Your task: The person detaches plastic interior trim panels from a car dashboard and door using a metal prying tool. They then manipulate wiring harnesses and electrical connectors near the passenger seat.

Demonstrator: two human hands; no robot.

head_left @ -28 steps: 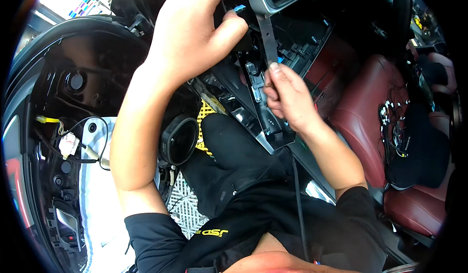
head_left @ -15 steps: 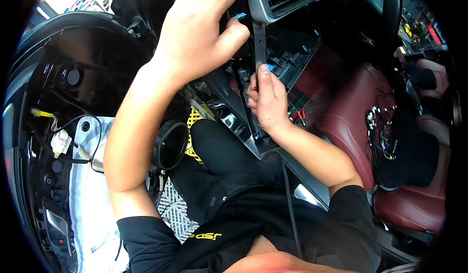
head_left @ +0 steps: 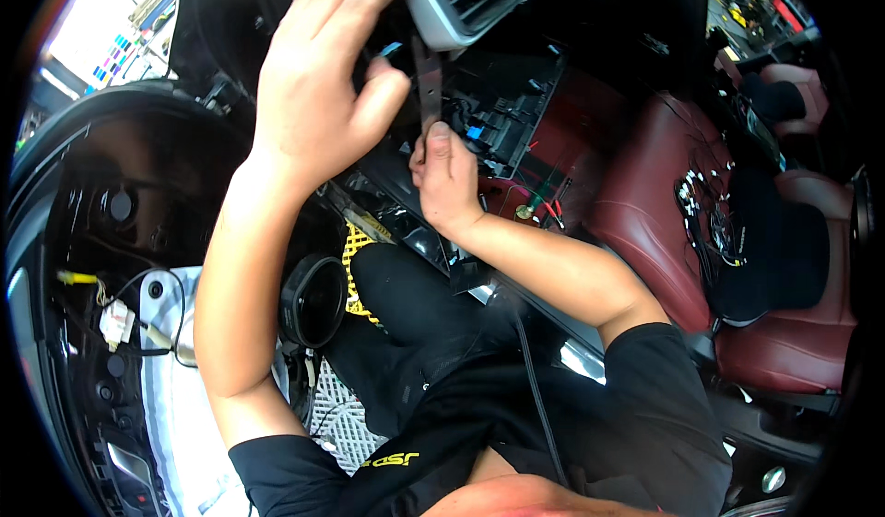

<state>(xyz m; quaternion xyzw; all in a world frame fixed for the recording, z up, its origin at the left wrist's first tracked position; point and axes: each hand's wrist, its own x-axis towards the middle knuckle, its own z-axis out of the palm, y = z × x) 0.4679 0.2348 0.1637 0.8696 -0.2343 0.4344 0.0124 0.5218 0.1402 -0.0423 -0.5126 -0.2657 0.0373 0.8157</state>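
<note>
We had our right hand (head_left: pixel 449 185) closed around the lower end of a dark, flat, narrow strip (head_left: pixel 430 85), which reached to the underside of a silver-framed, black-slatted air vent (head_left: pixel 478 0). Our left hand (head_left: pixel 318 79) was mostly open, fingertips at the vent's left edge.

Car interior, workshop around. Dark-red leather seat (head_left: pixel 636 203) right of centre; second red seat (head_left: pixel 804 93) farther off, upper right. Red floor surface (head_left: pixel 553 120) in the footwell. Glossy black door (head_left: pixel 120 171) takes up the left side, edge bowed by the lens. Workshop floor below: white lattice tiles (head_left: pixel 336 415), yellow lattice section (head_left: pixel 357 305) above. Bright white glare upper left, multicoloured chart (head_left: pixel 115 58) there. Upper-right opening shows workshop clutter (head_left: pixel 742 10), blurred. Upper cabin dark.
</note>
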